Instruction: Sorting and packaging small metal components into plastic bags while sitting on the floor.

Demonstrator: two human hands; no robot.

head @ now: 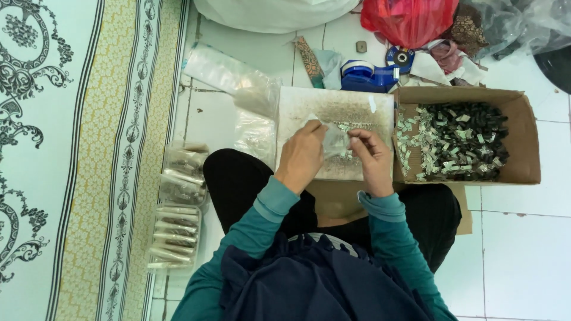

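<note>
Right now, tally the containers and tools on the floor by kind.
Cardboard box of small parts: 1
Blue tape dispenser: 1
Red plastic bag: 1
White sack: 1
Small clear bag held by left hand and right hand: 1
Total: 5

Two hands over the white board (333, 104), left hand (301, 156) and right hand (372, 159), one small clear bag (335, 139) pinched between them. Right of the board, one cardboard box (523, 137), its small dark pieces too many to count. Behind the board: one blue tape dispenser (367, 74), one red plastic bag (407, 21). Left of it, two bundles of filled packets (178, 208).
</note>
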